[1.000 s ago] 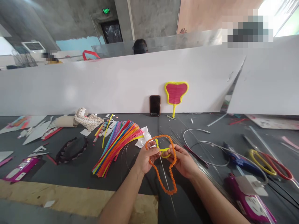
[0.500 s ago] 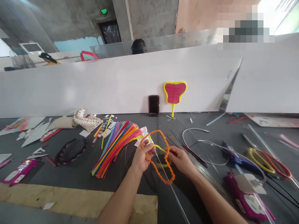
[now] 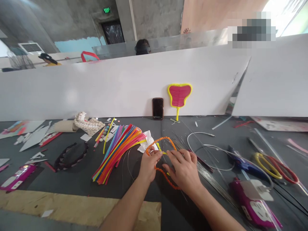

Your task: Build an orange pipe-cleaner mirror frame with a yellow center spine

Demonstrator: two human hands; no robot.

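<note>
My left hand pinches an orange twisted loop together with a yellow strip, thumb against fingers. A short wrapped yellow section sticks up just beyond that thumb. From the right, my right hand reaches over the loop, its fingertips on the yellow strip beside the left thumb. Its own thumb sits lower, and a bit of yellow shows beneath it. The right palm and part of the loop are hidden under that hand.
Coloured strips lie fanned to the left, near a dark braided band. Thin wires, a blue glue gun, scissors and a purple power strip are rightward. A phone and red-yellow fan lean on the white partition.
My right hand first drew the yellow strip out to the right, then came back leftward over the loop to the left fingertips. The left hand kept its pinch while the loop tilted flatter.
</note>
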